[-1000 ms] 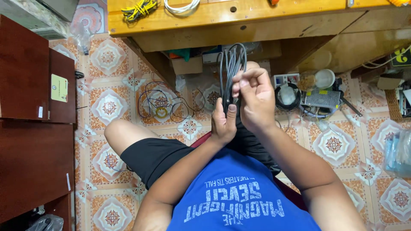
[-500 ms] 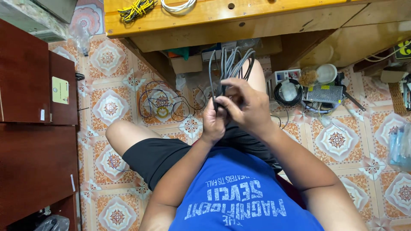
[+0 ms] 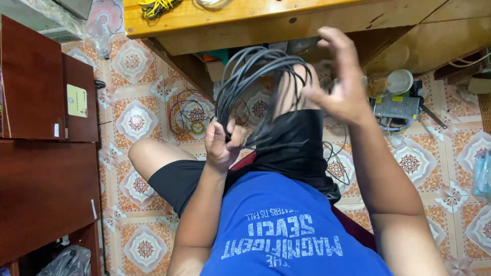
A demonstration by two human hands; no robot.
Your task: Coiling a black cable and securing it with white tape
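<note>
My left hand [image 3: 221,145] is closed around the lower end of a coil of dark grey cable [image 3: 255,76], held above my lap. The loops fan upward and to the right, toward the wooden table's underside. My right hand [image 3: 342,76] is raised to the right of the coil, fingers spread and curled. Its thumb side touches the outer loops, and I cannot tell whether it grips them. I sit in a blue printed shirt and black shorts, with one bare knee [image 3: 146,153] out to the left.
A wooden table edge [image 3: 255,20] runs overhead with yellow wire [image 3: 158,6] on it. Dark red cabinets [image 3: 41,153] stand at left. On the patterned tile floor lie a tangle of thin wires [image 3: 189,115], a metal box [image 3: 399,107] and a white round container [image 3: 399,82].
The bundle was pinched tight in both hands a second ago. Now my right hand has lifted up and to the right, and the loops have spread into a wide fan. The view has closed in.
</note>
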